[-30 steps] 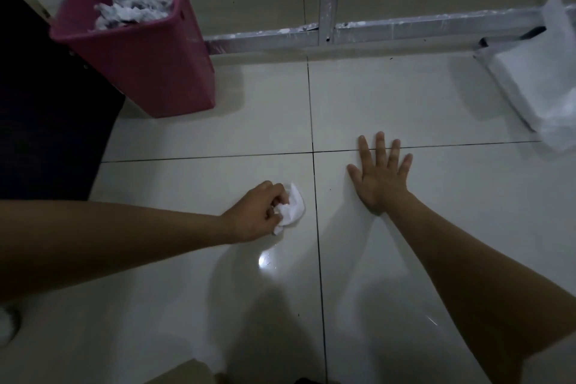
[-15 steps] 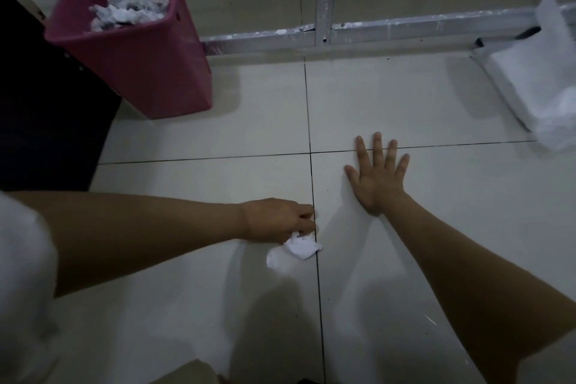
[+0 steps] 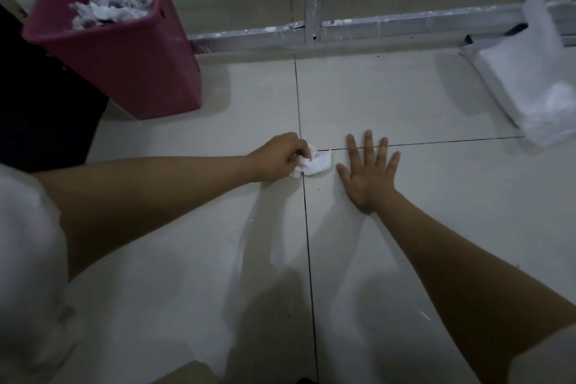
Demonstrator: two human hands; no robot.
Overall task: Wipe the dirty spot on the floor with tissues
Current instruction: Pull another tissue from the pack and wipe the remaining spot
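Observation:
My left hand [image 3: 279,155] grips a crumpled white tissue [image 3: 314,164] and presses it onto the pale floor tiles, right where two dark grout lines cross [image 3: 300,151]. Just to the right of the tissue my right hand [image 3: 367,170] lies flat on the floor, fingers spread, holding nothing. I cannot make out a distinct dirty spot under or beside the tissue; a few tiny dark specks dot the tile [image 3: 319,189] below it.
A pink bin [image 3: 131,56] full of used tissues stands at the back left, beside a dark object [image 3: 40,109]. A white tissue pack [image 3: 536,87] lies at the right. A metal frame rail [image 3: 358,28] runs along the back.
My left hand has slid the tissue forward and to the right, from the left tile up to the grout crossing. My right hand stays planted flat.

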